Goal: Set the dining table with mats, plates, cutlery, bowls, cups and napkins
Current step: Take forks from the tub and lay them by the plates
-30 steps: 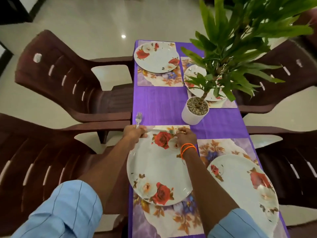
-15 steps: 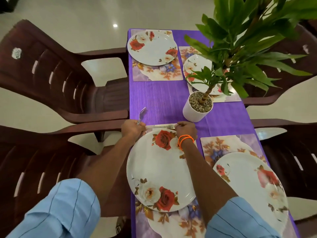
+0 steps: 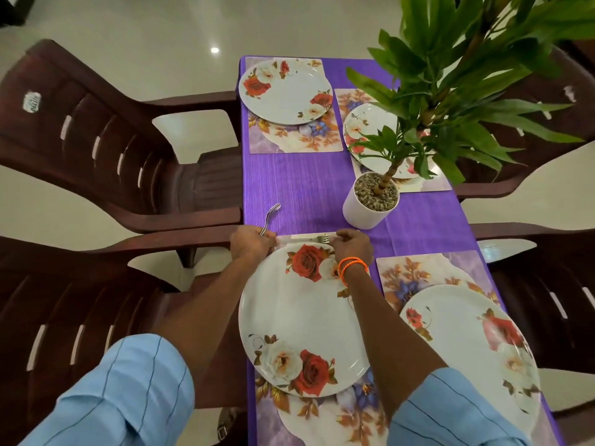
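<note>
A narrow table under a purple cloth [image 3: 306, 185] carries several floral mats, each with a white rose-printed plate. The nearest plate [image 3: 302, 317] lies on its mat [image 3: 309, 416] in front of me. My left hand [image 3: 252, 243] grips a bundle of fork handles at the plate's far left rim, and one fork [image 3: 270, 215] sticks up from it. A single fork [image 3: 309, 238] lies across the mat's far edge. My right hand [image 3: 352, 246] pinches that fork at its tines end.
A white pot [image 3: 370, 204] with pebbles and a tall leafy plant stands just beyond my right hand. More plates sit at far left [image 3: 285, 90], far right [image 3: 370, 136] and near right [image 3: 467, 342]. Brown plastic chairs [image 3: 96, 149] flank both sides.
The single fork has gone down flat along the mat's far edge between my hands. The view has shifted slightly, and both hands have stayed at the plate's far rim.
</note>
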